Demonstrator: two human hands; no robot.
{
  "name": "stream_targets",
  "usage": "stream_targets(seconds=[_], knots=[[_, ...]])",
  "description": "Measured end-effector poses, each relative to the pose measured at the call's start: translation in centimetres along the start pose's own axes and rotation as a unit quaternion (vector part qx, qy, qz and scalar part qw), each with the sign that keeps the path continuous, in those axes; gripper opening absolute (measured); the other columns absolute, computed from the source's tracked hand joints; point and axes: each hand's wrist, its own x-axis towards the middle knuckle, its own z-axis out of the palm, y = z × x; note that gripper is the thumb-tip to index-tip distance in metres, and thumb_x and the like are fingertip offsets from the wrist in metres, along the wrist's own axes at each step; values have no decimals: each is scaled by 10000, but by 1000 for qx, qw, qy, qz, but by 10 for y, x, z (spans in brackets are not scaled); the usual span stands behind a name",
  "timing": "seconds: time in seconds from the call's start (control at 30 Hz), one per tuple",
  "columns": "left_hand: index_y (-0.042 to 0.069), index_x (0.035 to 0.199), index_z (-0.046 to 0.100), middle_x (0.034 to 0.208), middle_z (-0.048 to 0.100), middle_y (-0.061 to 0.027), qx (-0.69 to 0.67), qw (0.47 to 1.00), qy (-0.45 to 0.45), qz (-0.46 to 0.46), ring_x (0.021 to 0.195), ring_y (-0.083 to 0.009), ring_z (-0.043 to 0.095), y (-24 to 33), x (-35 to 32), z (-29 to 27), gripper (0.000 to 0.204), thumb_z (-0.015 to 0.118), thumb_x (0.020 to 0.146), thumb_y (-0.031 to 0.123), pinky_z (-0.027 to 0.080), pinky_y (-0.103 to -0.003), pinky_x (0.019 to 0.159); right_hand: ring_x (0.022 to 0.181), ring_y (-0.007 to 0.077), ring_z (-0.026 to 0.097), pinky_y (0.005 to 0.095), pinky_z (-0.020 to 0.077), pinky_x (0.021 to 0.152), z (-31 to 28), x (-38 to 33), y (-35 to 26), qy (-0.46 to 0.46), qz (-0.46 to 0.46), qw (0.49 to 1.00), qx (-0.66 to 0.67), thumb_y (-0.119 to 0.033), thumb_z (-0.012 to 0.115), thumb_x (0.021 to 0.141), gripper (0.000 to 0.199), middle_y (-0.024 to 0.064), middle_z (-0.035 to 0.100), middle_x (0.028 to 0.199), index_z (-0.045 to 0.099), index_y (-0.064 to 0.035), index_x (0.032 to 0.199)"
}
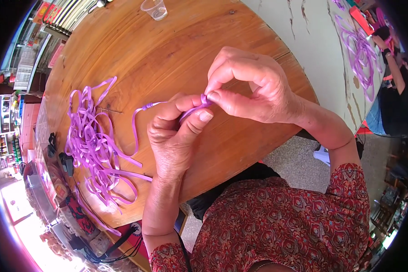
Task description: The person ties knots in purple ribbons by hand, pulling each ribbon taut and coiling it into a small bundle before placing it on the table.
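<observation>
Nearest me is the patterned shirt [281, 213]; beyond, I see the left hand [170, 136] and right hand [260, 88] pinched closed on purple ribbon [204, 99] between their fingertips. I judge it light, soft, slippery: best held flat, close beside the pinch.

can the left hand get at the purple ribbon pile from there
Probably yes: the pile of purple ribbon lies on the table just left of the left hand, with only a loose strand between. Its fingers pinch some ribbon, though, so that grip would likely need to loosen first.
</observation>
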Motion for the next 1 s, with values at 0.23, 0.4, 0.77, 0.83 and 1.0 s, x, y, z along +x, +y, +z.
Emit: stream_targets(seconds=[0.23,0.4,0.77,0.83,1.0], knots=[[19,955,667,804,608,24,23,998,52,1,709,-44,506,-2,-4,-2,150,679,811,-22,404,-179,643,731,164,576,277,449,635,0,-2,0,13,61,997,34,53,620,777,83,67,600,781,582,-8,817],[14,906,663,780,583,27,21,998,54,17,684,-36,474,-3,-6,-2,94,666,820,-25,374,-175,614,745,152,568,269,439,651,-1,-2,0,23,83,995,57,59,610,790,75,71,598,794,573,2,822],[9,848,638,727,528,43,28,998,52,14,640,-27,419,-1,-6,-2,42,643,826,-26,324,-171,576,765,149,572,269,448,668,-6,-1,1,-14,78,996,39,32,596,833,33,87,605,846,588,17,861],[12,838,636,721,527,48,29,998,48,24,619,-20,408,-3,-5,-4,40,644,826,-26,316,-167,561,782,152,574,272,452,676,-6,-1,-1,2,96,994,58,20,596,843,44,89,608,863,597,22,887],[13,847,638,725,530,55,21,999,45,14,589,-9,396,-6,-5,-5,43,651,825,-22,304,-156,538,840,182,579,283,459,711,-11,2,-1,61,99,990,76,-28,621,847,157,96,612,917,624,16,998]])
